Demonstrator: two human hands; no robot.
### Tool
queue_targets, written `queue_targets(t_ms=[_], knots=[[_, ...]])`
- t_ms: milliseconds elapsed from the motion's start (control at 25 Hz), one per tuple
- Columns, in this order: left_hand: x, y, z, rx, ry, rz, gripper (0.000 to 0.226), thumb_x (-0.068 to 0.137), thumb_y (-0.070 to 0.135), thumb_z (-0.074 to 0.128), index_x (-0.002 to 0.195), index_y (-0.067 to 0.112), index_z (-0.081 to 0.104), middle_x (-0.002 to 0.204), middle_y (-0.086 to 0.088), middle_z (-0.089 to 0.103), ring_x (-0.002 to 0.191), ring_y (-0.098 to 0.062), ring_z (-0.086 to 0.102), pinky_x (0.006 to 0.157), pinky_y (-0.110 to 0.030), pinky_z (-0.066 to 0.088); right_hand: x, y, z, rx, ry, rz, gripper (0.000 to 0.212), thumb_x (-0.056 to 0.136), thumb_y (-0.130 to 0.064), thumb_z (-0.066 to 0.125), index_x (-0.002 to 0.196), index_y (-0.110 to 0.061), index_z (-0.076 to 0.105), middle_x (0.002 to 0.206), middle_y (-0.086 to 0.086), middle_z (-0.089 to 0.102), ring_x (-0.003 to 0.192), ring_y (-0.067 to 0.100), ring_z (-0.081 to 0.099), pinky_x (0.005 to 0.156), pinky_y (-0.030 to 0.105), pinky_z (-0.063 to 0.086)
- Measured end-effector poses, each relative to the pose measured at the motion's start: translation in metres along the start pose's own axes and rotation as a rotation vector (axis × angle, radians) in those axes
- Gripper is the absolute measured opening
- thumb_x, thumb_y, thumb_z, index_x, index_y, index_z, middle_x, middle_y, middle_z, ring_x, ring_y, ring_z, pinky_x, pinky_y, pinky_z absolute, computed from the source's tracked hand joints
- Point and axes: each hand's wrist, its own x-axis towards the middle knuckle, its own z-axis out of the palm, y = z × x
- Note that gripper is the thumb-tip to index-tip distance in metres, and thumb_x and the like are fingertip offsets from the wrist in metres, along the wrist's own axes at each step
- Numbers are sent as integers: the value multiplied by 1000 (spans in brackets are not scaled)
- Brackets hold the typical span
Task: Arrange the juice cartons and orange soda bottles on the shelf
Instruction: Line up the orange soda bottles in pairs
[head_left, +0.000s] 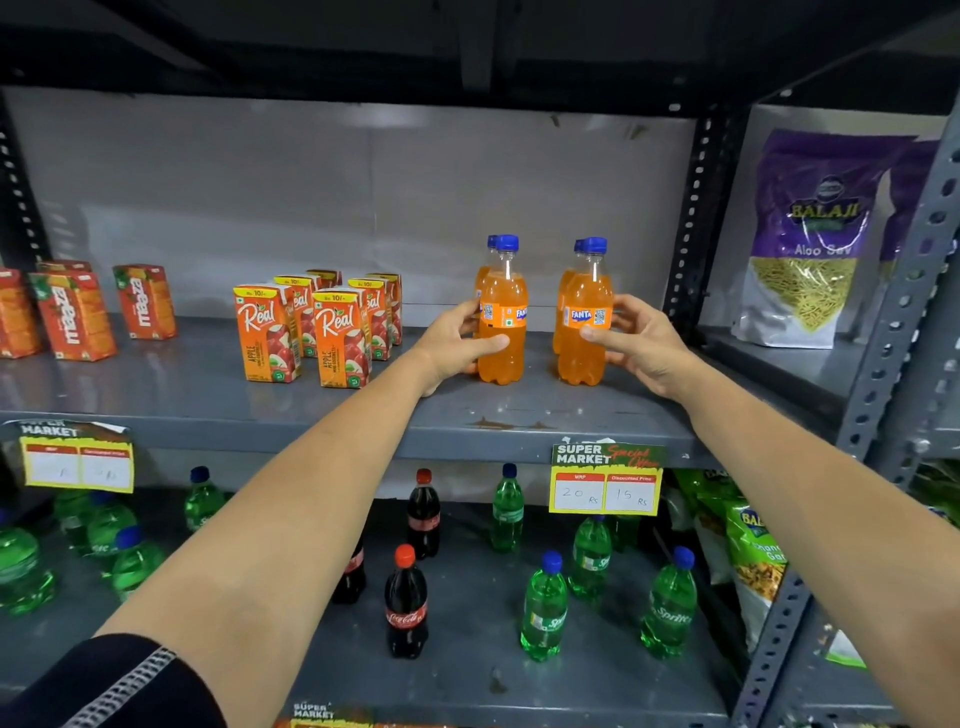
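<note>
Now both hands grip Fanta bottles on the grey shelf (208, 395)
Left hand (457, 343) clasps the left Fanta bottle (503, 317), right hand (641, 340) the right Fanta bottle (586, 317); Real apple juice cartons (311, 325) stand left of them

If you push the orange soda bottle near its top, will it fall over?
Probably, yes. The front left soda bottle is tall and narrow on a small base, so a high push would likely tip it. It looks nearly full, so it is probably heavy for its size. The left hand grips it low, which seems steadier.
</note>
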Motion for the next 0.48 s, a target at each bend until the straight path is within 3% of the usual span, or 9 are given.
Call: queue_targets(t_ms=[120,480], knots=[[-1,1,-1,-8,14,-12,56,88,11,62,138,15,38,138,-12,51,126,-28,49,97,-45,46,-2,-2,1,-23,-6,8,76,48,-36,86,117,-23,57,124,7,62,119,25,57,98,52,48],[-3,-1,-7,71,23,16,59,87,19,64,139,16,37,140,-11,48,129,-27,46,102,-49,44,-7,-5,2,-42,-10,2,82,48,-40,85,121,-20,55,125,8,62,119,25,57,99,53,48]])
